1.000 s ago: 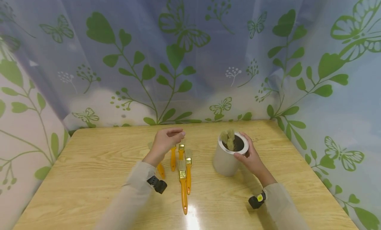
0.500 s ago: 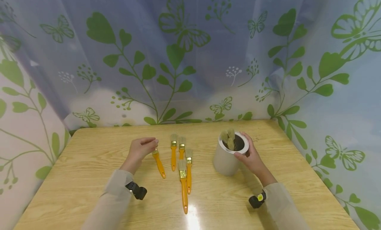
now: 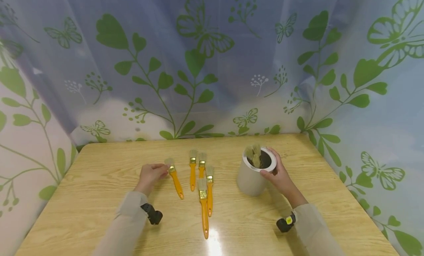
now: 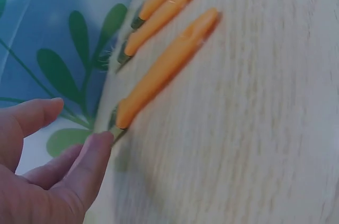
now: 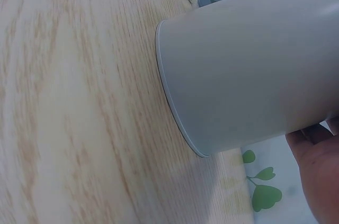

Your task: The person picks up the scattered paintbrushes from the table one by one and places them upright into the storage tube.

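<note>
My left hand (image 3: 150, 178) is at the leftmost paintbrush (image 3: 176, 183), its fingertips beside the bristles and metal band. In the left wrist view the thumb stands apart from the fingers of the left hand (image 4: 58, 173), and the brush's orange handle (image 4: 164, 70) lies on the table; whether the fingertips touch the brush I cannot tell. My right hand (image 3: 279, 176) grips the rim of a light grey cylindrical pot (image 3: 250, 180), thumb at the front and fingers around the far side. Brush bristles (image 3: 253, 155) stick up out of the pot.
Several more orange-handled paintbrushes lie between the hands, including a middle brush (image 3: 193, 171) and a front brush (image 3: 204, 211) beside another brush (image 3: 210, 191). The wooden table (image 3: 109, 164) ends at a curtain (image 3: 155, 46) printed with leaves and butterflies.
My left hand moved left from above the middle brushes to the leftmost brush, then slightly down toward the table. The right hand and pot have stayed in place.
</note>
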Demonstrator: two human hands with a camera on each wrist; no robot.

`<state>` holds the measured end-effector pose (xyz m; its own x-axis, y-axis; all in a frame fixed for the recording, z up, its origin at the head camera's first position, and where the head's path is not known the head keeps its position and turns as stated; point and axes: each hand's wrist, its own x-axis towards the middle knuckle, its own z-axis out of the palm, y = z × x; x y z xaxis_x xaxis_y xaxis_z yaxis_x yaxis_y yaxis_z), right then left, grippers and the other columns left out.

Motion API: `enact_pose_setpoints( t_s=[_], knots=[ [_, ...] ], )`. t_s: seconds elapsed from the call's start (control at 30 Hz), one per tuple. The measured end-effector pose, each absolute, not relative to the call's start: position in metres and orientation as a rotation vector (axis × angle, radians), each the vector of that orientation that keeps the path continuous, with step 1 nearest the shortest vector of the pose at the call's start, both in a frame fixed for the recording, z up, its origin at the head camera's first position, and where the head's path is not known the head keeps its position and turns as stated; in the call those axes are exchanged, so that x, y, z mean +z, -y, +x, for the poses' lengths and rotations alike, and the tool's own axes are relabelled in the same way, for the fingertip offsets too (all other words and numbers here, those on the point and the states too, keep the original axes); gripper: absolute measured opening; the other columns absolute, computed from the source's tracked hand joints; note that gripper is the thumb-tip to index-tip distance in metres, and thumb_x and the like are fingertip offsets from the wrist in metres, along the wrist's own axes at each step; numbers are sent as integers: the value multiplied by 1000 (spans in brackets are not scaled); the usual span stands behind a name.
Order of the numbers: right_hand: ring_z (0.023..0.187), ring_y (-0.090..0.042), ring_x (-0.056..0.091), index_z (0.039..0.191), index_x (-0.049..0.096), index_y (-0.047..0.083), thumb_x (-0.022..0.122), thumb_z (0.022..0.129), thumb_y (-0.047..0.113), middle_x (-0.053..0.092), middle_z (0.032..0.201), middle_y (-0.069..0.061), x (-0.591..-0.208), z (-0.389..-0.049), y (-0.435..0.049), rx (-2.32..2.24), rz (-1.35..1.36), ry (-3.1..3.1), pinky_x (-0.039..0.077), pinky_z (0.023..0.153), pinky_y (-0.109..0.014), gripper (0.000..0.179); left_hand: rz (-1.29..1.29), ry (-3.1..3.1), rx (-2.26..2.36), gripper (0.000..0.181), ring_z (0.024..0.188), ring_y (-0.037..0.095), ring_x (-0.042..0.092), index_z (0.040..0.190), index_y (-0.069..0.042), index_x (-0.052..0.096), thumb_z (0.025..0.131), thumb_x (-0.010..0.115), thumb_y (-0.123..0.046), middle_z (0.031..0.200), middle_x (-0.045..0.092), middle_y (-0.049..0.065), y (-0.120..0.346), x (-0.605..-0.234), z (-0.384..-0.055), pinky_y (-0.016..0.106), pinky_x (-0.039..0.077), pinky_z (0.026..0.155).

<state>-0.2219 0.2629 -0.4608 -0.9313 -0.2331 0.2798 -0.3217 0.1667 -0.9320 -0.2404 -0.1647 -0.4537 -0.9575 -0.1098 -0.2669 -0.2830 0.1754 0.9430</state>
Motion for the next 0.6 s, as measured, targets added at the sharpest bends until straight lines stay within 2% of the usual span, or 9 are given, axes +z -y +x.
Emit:
enact_pose_setpoints(
  t_s=[0.1,0.2,0.33,0.57,0.6],
  knots=[
    [124,1,36,153,8,8,60,91,1,19,150,-28,-461,-222,-262,1902,561,2341,36,95,-7,81,-436,-2395,1805,45,106,36,63,124,15,53,93,63,-15,121,58,30,163,-459,-240,42,50,95],
    [126,-4,35,153,9,8,60,91,1,19,151,-28,-461,-222,-262,1904,560,2343,36,96,-8,80,-489,-2487,1736,44,99,34,65,120,13,58,88,68,-16,113,63,27,160,-464,-241,38,52,89],
    [130,-14,34,153,9,9,60,91,3,19,151,-27,-461,-222,-262,1905,562,2345,36,97,-10,80,-523,-2543,1714,44,102,34,61,117,11,61,84,73,-16,115,63,26,156,-471,-242,38,51,87],
    [124,-2,37,153,8,6,59,92,2,19,150,-28,-461,-222,-263,1893,584,2339,38,95,-9,80,-509,-2638,1632,47,103,36,60,114,10,63,80,78,-19,114,63,25,151,-480,-250,43,50,88],
    [126,-5,37,153,8,6,59,92,2,20,150,-28,-461,-222,-263,1889,582,2340,38,95,-9,80,-504,-2668,1600,46,102,36,60,112,10,64,80,78,-19,113,64,25,151,-482,-251,43,50,87]
  ],
)
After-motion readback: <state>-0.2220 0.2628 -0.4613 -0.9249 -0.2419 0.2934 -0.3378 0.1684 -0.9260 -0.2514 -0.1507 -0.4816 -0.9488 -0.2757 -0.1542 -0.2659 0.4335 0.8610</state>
